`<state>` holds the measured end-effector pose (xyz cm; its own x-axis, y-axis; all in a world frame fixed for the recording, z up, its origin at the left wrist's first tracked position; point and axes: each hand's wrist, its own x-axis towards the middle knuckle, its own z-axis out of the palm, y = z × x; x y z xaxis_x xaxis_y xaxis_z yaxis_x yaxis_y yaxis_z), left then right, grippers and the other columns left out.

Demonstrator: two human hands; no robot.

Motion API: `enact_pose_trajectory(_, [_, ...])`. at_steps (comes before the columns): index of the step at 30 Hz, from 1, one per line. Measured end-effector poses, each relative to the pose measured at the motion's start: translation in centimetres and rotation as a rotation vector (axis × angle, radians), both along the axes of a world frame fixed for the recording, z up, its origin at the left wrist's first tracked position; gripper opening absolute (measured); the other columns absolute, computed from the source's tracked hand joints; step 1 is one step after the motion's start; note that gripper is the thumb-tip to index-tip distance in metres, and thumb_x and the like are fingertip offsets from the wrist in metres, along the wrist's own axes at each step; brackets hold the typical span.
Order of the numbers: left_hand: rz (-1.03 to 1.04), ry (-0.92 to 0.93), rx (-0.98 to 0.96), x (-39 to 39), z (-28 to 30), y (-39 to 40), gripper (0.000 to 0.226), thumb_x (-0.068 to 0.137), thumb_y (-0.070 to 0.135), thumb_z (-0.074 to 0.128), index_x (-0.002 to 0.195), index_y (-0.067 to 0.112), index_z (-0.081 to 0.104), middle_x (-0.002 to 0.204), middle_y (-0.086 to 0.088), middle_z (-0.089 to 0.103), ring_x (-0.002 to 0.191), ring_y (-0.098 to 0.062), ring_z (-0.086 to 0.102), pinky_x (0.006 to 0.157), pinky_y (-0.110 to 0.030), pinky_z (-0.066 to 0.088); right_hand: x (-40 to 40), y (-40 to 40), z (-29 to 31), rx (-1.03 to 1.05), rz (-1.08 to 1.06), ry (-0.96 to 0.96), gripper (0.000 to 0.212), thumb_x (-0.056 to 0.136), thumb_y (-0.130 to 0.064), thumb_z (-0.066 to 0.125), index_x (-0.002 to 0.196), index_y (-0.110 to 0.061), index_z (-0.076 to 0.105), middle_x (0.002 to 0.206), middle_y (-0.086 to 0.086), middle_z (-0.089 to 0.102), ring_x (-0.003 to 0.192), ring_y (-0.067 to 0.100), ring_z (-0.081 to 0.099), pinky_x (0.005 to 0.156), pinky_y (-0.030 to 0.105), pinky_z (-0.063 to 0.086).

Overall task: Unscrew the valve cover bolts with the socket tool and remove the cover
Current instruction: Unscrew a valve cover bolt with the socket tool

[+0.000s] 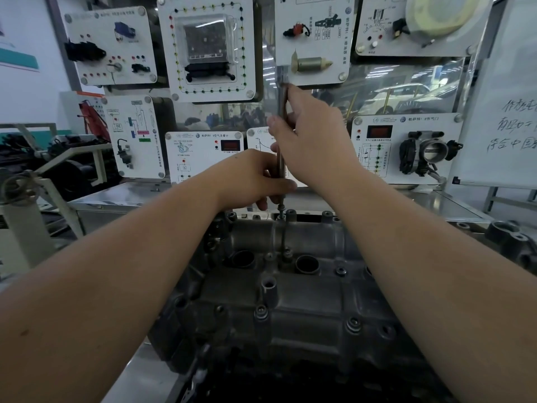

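both my hands grip the upright socket tool [281, 158], left hand [255, 177] low, right hand [313, 135] high, its tip on a bolt [281, 217] at the cover's [290, 286] far edge. tilting could slip it off.

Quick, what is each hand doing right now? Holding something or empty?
Left hand: grips the lower shaft of the socket tool, just above the valve cover.
Right hand: holds the tool's upper shaft, below its top.
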<state>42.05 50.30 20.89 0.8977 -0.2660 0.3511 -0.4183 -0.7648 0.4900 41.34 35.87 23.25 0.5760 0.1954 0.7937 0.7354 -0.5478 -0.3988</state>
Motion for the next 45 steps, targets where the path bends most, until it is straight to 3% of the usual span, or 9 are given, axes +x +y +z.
enact_pose_trajectory(5, [0.0,0.029,-0.035,-0.11,0.0,-0.07,0.017,0.1,0.028,0.064,0.108,0.016,0.071,0.086,0.011,0.077,0.069,-0.017,0.074,0.056,-0.017,0.05,0.21,0.1,-0.01,-0.006,-0.014,0.038,0.014,0.105,-0.019,0.041,0.116,-0.015,0.048,0.093,0.007,0.07,0.08,0.021,0.073,0.068,0.045,0.06])
enact_pose_trajectory(9, [-0.002,0.009,0.019,-0.22,0.03,-0.01,0.021,0.099,0.033,0.065,0.109,0.015,0.071,0.088,0.009,0.077,0.069,-0.012,0.074,0.075,-0.028,0.057,0.15,0.12,-0.19,-0.004,0.005,0.056,0.035,0.104,-0.025,0.047,0.137,-0.014,0.045,0.092,0.003,0.071,0.079,0.017,0.073,0.07,0.041,0.061])
enact_pose_trajectory(15, [0.012,0.01,0.018,-0.12,0.04,-0.07,0.026,0.096,0.041,0.068,0.108,0.018,0.071,0.085,0.008,0.077,0.066,-0.009,0.073,0.067,-0.018,0.055,0.39,0.18,-0.12,-0.026,-0.027,-0.003,0.015,0.104,-0.026,0.051,0.104,-0.013,0.058,0.091,0.002,0.071,0.08,0.018,0.071,0.073,0.037,0.058])
enact_pose_trajectory(21, [-0.005,0.031,-0.004,-0.35,0.07,-0.09,0.016,0.099,0.031,0.064,0.108,0.02,0.072,0.088,0.012,0.078,0.071,-0.013,0.075,0.074,-0.028,0.055,0.39,0.16,-0.12,-0.006,-0.009,0.067,0.034,0.104,-0.021,0.043,0.137,-0.013,0.045,0.095,0.006,0.072,0.079,0.019,0.073,0.071,0.042,0.06])
enact_pose_trajectory(27, [0.022,0.0,0.015,-0.17,0.03,-0.15,0.023,0.096,0.038,0.067,0.106,0.018,0.071,0.083,0.011,0.076,0.064,-0.008,0.072,0.068,-0.023,0.055,0.37,0.02,-0.17,-0.006,-0.017,0.007,0.02,0.103,-0.031,0.055,0.112,-0.013,0.06,0.091,0.002,0.07,0.08,0.018,0.07,0.074,0.037,0.058])
enact_pose_trajectory(32, [-0.002,0.032,-0.014,-0.19,0.02,-0.08,0.017,0.098,0.031,0.066,0.107,0.018,0.073,0.085,0.012,0.077,0.072,-0.015,0.075,0.082,-0.039,0.06,0.34,0.22,-0.15,-0.04,-0.01,0.058,0.036,0.105,-0.022,0.043,0.141,-0.016,0.041,0.103,0.008,0.071,0.086,0.023,0.073,0.076,0.044,0.061])
enact_pose_trajectory(36, [-0.003,0.01,0.036,-0.12,0.03,0.16,0.018,0.099,0.035,0.065,0.106,0.019,0.072,0.086,0.022,0.075,0.07,-0.009,0.074,0.079,-0.029,0.058,0.27,0.23,-0.34,-0.021,0.021,0.047,0.034,0.105,-0.025,0.046,0.138,-0.016,0.042,0.094,0.006,0.071,0.082,0.021,0.072,0.073,0.044,0.06])
enact_pose_trajectory(40, [0.013,-0.013,0.04,0.09,0.0,0.18,0.025,0.096,0.041,0.067,0.106,0.018,0.071,0.084,0.018,0.075,0.065,-0.006,0.072,0.054,-0.008,0.048,0.25,0.09,-0.27,-0.022,-0.021,-0.033,0.025,0.103,-0.035,0.055,0.12,-0.018,0.059,0.084,0.0,0.069,0.076,0.013,0.068,0.07,0.031,0.054])
enact_pose_trajectory(45, [0.005,0.022,0.011,0.06,-0.04,-0.08,0.019,0.098,0.034,0.065,0.107,0.019,0.073,0.083,0.016,0.076,0.066,-0.011,0.073,0.068,-0.025,0.054,0.65,0.03,-0.05,-0.006,-0.045,0.032,0.016,0.105,-0.022,0.046,0.11,-0.011,0.056,0.091,0.006,0.071,0.081,0.021,0.073,0.072,0.043,0.059])
